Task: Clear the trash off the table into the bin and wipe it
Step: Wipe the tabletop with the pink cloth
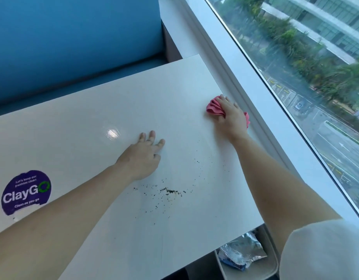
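Bin: a pale plastic bin (274,259) stands below the table's near right corner, partly hidden by the tabletop.
Bin contents: crumpled foil wrappers (243,252), silver with blue print, lie inside it.
Cloth: a pink cloth (213,107), soft and bunched into folds, sits on the table's far right edge, just beside the window sill (245,63).
Right hand: the right hand (231,116) lies on top of the cloth and presses it down, fingers stretched forward.
Left hand: the left hand (143,156) rests flat on the middle of the table, fingers straight and slightly spread, holding nothing.
Table: the white table (83,122) is rectangular, smooth and glossy, with a bright reflection.
Crumbs: fine dark crumbs (170,191) are scattered near the left hand, thickest in a small cluster, thinner toward the right arm.
Sticker: a round purple ClayGo sticker (26,191), torn along its lower edge, is stuck at the left.
Seat: a blue upholstered bench (73,37) stands behind the table.
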Action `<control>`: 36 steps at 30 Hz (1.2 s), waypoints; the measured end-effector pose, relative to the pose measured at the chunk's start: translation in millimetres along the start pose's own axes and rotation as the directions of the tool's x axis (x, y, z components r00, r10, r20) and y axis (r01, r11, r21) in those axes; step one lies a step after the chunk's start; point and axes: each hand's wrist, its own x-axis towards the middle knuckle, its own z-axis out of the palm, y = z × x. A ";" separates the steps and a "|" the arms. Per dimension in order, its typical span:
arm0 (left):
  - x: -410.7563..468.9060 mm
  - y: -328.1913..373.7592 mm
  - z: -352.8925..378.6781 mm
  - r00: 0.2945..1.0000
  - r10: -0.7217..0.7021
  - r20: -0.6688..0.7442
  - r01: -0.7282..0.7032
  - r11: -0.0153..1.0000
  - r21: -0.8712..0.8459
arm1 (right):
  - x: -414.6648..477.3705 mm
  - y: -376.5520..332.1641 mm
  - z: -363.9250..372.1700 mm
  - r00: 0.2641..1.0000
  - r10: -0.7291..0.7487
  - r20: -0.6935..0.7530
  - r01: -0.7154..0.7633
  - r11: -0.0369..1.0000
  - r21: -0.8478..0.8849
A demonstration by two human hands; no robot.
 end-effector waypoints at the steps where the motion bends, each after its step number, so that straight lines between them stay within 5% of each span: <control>1: -0.7 -0.5 -0.5 1.000 0.000 0.005 0.000 1.000 -0.004 | 3.4 1.7 -1.1 0.997 -0.068 0.035 0.068 0.997 -0.020; 3: -0.7 -0.9 -1.0 1.000 -0.003 0.012 0.003 1.000 -0.012 | 3.6 14.1 -2.9 0.980 -0.169 0.107 0.175 0.983 -0.053; 8: -1.2 -3.8 -1.8 1.000 0.007 0.015 -0.006 0.997 -0.082 | -49.8 21.7 -6.2 0.973 -0.166 0.160 0.176 0.983 -0.050; 16: -9.1 -11.2 1.5 0.994 0.053 -0.093 -0.074 0.968 -0.239 | -145.1 -34.9 37.2 0.992 0.065 0.107 -0.068 0.997 0.022; 22: -41.3 -35.0 17.6 0.916 -0.049 -0.398 -0.119 0.915 -0.386 | -189.0 -90.0 91.8 0.974 -0.143 0.177 0.141 0.990 0.023; 26: -59.4 -62.1 32.2 0.940 -0.149 -0.307 0.065 0.962 -0.266 | -222.7 -111.6 97.3 0.962 -0.181 0.204 0.160 0.980 0.115; 28: -61.9 -72.2 38.0 0.973 -0.113 -0.199 0.088 0.988 -0.129 | -224.8 -121.4 88.7 0.974 -0.045 0.224 -0.021 0.959 0.284; 31: -57.5 -76.3 36.8 0.989 -0.106 -0.106 0.099 0.993 -0.071 | -202.7 -121.6 55.3 0.949 0.273 0.157 -0.308 0.698 0.646; 33: -54.5 -74.2 34.9 0.990 -0.101 -0.098 0.097 0.995 -0.039 | -177.4 -110.5 23.7 0.909 0.414 0.055 -0.317 0.600 0.735; 36: -51.6 -75.5 36.5 0.993 -0.088 -0.076 0.089 0.996 0.014 | -138.0 -92.1 -14.2 0.869 0.490 -0.067 -0.294 0.622 0.726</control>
